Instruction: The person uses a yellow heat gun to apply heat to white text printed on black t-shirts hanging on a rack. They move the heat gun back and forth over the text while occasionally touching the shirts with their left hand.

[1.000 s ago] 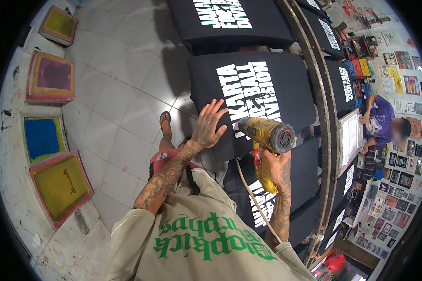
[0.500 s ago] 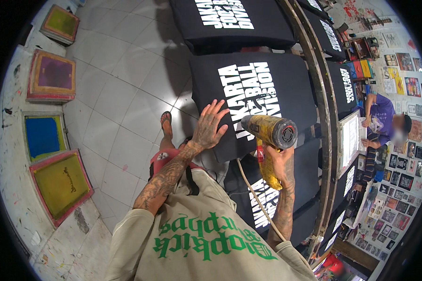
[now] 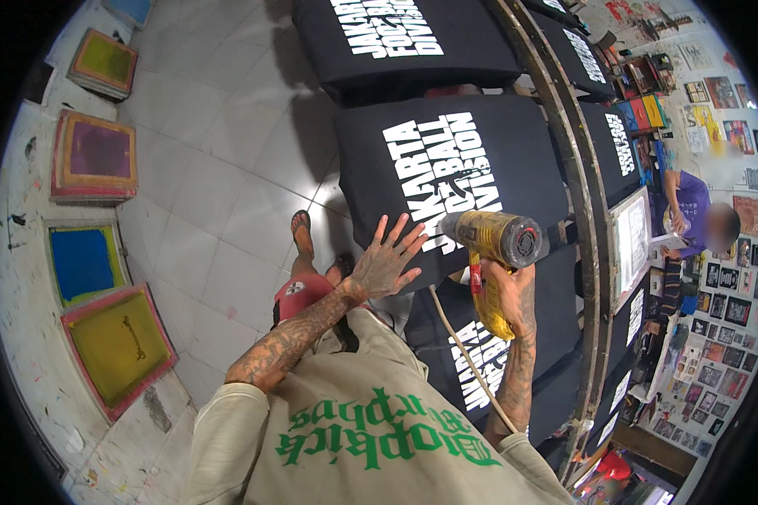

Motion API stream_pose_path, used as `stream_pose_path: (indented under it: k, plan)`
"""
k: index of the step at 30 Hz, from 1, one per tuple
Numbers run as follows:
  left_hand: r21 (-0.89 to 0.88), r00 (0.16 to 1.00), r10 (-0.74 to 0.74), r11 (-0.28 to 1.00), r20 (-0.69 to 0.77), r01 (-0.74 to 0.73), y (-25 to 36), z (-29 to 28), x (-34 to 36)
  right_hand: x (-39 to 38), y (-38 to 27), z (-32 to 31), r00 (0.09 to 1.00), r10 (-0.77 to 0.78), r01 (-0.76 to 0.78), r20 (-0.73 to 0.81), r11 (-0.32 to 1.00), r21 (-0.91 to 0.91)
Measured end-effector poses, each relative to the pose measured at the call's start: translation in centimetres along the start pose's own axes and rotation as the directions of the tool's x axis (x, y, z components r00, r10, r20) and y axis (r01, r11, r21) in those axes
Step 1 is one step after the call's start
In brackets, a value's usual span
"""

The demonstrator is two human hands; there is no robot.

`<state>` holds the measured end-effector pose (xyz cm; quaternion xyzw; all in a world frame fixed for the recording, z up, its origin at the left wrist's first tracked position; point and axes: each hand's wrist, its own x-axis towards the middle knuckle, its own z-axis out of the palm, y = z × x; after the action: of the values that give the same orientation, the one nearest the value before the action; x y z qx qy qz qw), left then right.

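My right hand point(image 3: 512, 295) is closed around the handle of a yellow and black heat gun point(image 3: 499, 236). Its nozzle points left, over the white lettering of a black T-shirt point(image 3: 366, 151) stretched flat on a board. A beige cord point(image 3: 467, 362) runs from the gun down past my right forearm. Left of the nozzle, my left hand point(image 3: 387, 263) is open with fingers spread, palm down at the shirt's near left edge. Whether its palm touches the cloth I cannot tell.
More printed black shirts lie on boards beyond point(image 3: 413, 67) and nearer me point(image 3: 446, 311). A long metal rail point(image 3: 585, 210) runs along their right. Past it, a person in purple point(image 3: 691, 206) stands by a framed screen point(image 3: 630, 244). Coloured screen frames point(image 3: 118, 345) lean along the left wall.
My left hand has moved slightly toward me and right. The heat gun has shifted a little right and nearer me. The person in purple has drawn both hands back from the framed screen.
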<state>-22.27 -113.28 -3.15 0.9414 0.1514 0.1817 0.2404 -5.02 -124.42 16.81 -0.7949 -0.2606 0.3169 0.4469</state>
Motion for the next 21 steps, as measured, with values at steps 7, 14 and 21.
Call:
stream_pose_path:
  k: [7,14,21]
  plan:
    - [0.017,0.998,0.029,0.999,0.063,-0.030,-0.2,0.5,0.3,-0.8,3.1,-1.4,0.998,-0.020,0.016,-0.058,0.997,-0.071]
    - [0.038,0.998,0.044,0.998,0.049,-0.046,-0.3,0.4,0.2,-1.2,3.7,-1.8,0.996,-0.058,0.050,-0.060,0.989,-0.139]
    - [0.032,0.996,0.046,0.998,0.079,-0.049,-0.5,-0.3,-0.1,-1.7,1.4,-0.2,0.995,-0.025,0.020,-0.092,0.998,-0.053]
